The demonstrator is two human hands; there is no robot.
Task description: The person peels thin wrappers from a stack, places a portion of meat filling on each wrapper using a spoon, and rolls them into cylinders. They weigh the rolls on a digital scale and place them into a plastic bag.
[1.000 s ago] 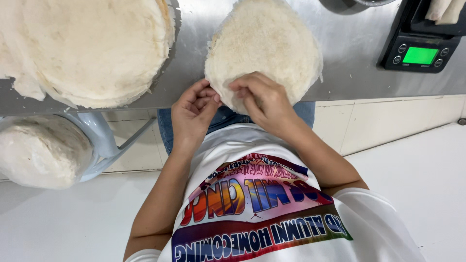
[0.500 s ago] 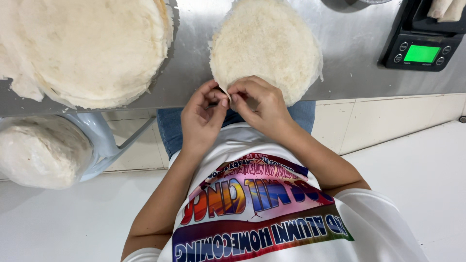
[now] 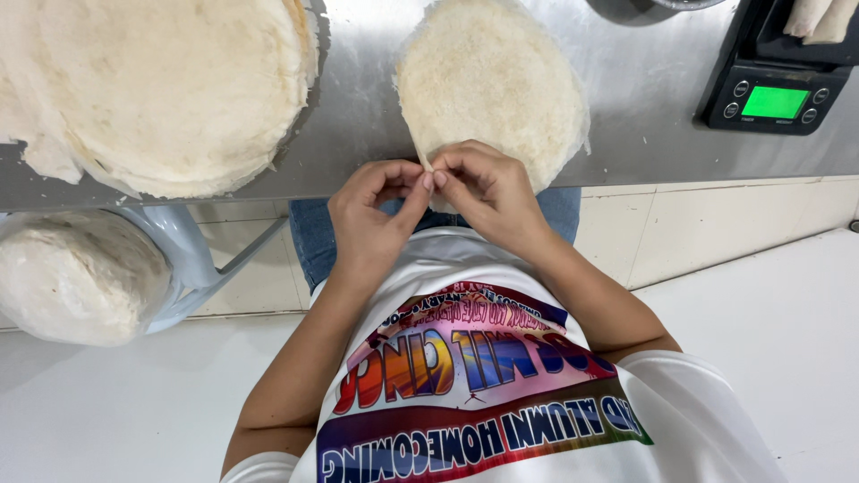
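**Both hands pinching the near edge of a thin round wrapper**

At the near edge of the steel counter (image 3: 644, 107), a single thin, pale round wrapper (image 3: 492, 85) lies flat, its lower rim overhanging toward the person. Left hand (image 3: 376, 210) and right hand (image 3: 488, 188) meet at that rim, fingertips touching. Thumb and forefinger of each are closed tight on a small lifted flap of the wrapper edge; other fingers curled, nothing else held. Pinch looks placed at the overhang because the rim is free to grab there, probably to part sticking layers.

Further left, a large stack of the same wrappers (image 3: 161, 85), ragged at the edges, well apart from the hands. Below it, off the counter, a pale rounded mass (image 3: 76, 277) rests on a light blue plastic chair (image 3: 192, 250). Far right on the counter, a black digital scale (image 3: 774, 89) with lit green display. White floor (image 3: 769, 304) beneath.
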